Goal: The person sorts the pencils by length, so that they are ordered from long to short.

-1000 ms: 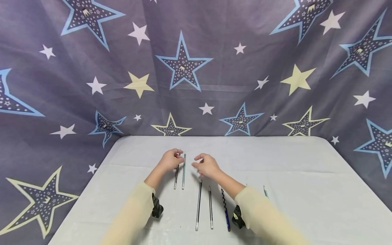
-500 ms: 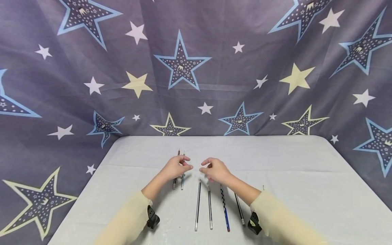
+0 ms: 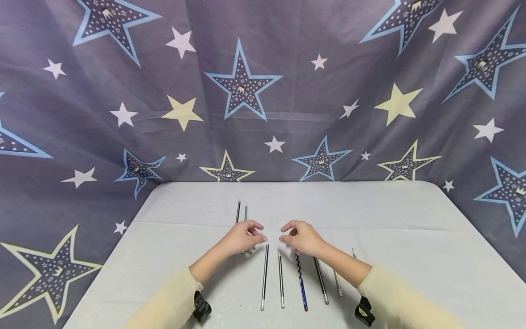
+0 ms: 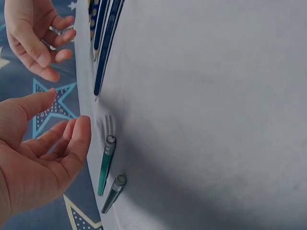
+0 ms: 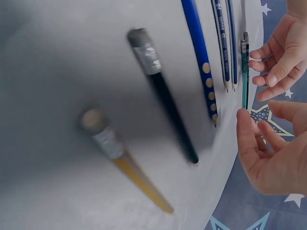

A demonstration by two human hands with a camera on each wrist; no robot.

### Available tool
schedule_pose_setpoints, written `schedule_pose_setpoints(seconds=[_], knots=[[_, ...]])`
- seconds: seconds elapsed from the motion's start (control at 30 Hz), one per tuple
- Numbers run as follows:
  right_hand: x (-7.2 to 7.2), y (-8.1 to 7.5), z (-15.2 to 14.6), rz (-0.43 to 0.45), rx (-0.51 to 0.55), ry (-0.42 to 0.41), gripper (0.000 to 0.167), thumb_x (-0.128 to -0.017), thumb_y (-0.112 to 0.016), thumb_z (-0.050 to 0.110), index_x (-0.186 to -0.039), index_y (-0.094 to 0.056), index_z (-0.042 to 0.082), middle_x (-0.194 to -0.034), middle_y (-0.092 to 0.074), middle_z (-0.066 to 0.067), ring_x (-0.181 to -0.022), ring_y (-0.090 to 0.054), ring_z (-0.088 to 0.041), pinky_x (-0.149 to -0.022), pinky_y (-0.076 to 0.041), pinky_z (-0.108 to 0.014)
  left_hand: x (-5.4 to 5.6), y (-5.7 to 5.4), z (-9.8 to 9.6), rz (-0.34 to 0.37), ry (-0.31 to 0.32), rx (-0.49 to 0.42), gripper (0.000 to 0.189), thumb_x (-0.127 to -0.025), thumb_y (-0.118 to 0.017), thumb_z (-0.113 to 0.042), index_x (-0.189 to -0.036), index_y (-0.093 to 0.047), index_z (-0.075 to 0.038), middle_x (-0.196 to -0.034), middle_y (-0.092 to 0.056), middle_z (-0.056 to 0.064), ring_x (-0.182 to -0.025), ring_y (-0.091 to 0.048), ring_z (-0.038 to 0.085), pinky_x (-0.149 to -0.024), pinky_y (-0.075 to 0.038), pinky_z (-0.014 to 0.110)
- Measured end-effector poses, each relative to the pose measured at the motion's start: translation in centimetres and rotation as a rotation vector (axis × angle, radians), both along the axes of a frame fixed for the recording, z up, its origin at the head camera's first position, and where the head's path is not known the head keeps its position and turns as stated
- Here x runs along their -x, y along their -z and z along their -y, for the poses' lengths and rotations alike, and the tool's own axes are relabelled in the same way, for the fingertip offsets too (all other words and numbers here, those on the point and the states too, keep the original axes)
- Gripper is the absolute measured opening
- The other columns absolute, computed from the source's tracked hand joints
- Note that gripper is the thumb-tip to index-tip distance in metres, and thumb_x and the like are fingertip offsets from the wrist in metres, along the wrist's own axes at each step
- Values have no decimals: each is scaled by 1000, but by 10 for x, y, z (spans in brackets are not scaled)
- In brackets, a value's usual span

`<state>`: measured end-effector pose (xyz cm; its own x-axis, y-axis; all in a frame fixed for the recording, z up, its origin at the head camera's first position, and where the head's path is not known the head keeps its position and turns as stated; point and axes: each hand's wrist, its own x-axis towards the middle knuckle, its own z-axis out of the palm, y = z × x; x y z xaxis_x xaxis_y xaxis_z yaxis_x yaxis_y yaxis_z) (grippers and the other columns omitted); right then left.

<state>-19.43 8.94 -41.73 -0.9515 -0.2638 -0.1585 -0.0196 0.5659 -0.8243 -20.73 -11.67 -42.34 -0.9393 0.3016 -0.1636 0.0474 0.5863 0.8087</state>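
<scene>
My left hand [image 3: 244, 236] hovers with loosely bent fingers over the eraser ends of a dark pencil [image 3: 238, 211] and a green pencil [image 3: 245, 212]. Facing it, my right hand [image 3: 304, 237] also holds nothing; its thumb and fingers are apart. Below the hands, pencils lie side by side, tips pointing away: two slim dark-blue ones, the nearer-left pencil [image 3: 265, 276] and its neighbour [image 3: 281, 285], then a blue dotted pencil [image 3: 302, 283]. A black pencil [image 3: 321, 281] and a yellow pencil [image 5: 139, 179] with erasers follow, under the right forearm.
The pencils lie on a table with a pale cloth [image 3: 411, 265]. One more pencil tip [image 3: 354, 253] shows beyond the right forearm, the rest hidden by the arm. A grey curtain [image 3: 263, 128] with stars hangs behind the table's far edge.
Both hands have come nearer to me and shifted right, the right hand further. The upper ends of the two left pencils are now uncovered, and the yellow pencil shows below the right forearm.
</scene>
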Motion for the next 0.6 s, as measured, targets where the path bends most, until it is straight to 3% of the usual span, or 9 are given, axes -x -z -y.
schedule_pose_setpoints(seconds=[0.27, 0.6], knots=[[-10, 5, -15, -12, -25, -34, 27, -88, -64, 16, -110, -60, 2, -70, -57, -6, -48, -52, -16, -42, -43, -25, -11, 4, -3, 17, 28, 5, 38, -84, -69, -21, -114, -59, 1, -85, -60, 6, -60, -58, 16, -50, -51, 26], [-25, 11, -26, 12, -42, -31, 25, -87, -65, 17, -108, -61, 4, -72, -56, -4, -51, -55, -17, -45, -50, -29, -25, 7, -7, 3, 68, 40, 38, -82, -70, -20, -111, -60, 2, -80, -59, 4, -55, -53, 11, -49, -47, 23]])
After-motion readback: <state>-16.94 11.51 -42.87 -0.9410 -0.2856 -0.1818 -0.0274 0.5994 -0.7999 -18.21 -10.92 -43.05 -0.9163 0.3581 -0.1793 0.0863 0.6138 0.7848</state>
